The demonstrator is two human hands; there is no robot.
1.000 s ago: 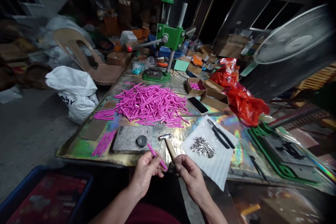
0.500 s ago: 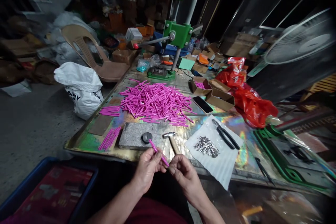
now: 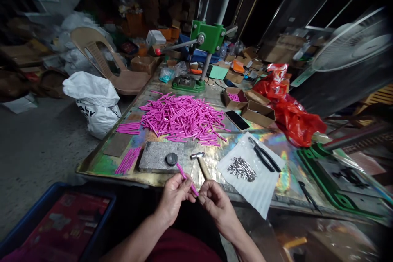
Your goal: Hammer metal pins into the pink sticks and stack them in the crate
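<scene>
A slim pink tube (image 3: 188, 181) is gripped between the thumb and fingers of my left hand (image 3: 174, 196), tilted with its upper end toward a stone block. My right hand (image 3: 216, 204) is closed in a pinch at the tube's lower end; whatever lies between its fingertips is too small to make out. Just beyond my hands, a round dark metal piece (image 3: 171, 159) rests on the grey stone block (image 3: 156, 156). A small hammer (image 3: 202, 164) lies to the block's right. Small pointed metal pieces (image 3: 241, 169) are heaped on a white foam sheet (image 3: 260, 190), beside black-handled pliers (image 3: 264, 155).
A large pile of pink tubes (image 3: 181, 116) covers the table's middle, with smaller bundles (image 3: 129, 160) at left. Behind stands a green hand press (image 3: 207, 37). A phone (image 3: 237, 120), cardboard boxes (image 3: 258, 113) and red plastic bags (image 3: 301, 123) lie at right. Another green base (image 3: 340, 200) sits far right.
The view has shifted slightly. Both hands stay together around the pink tube, with almost no visible movement.
</scene>
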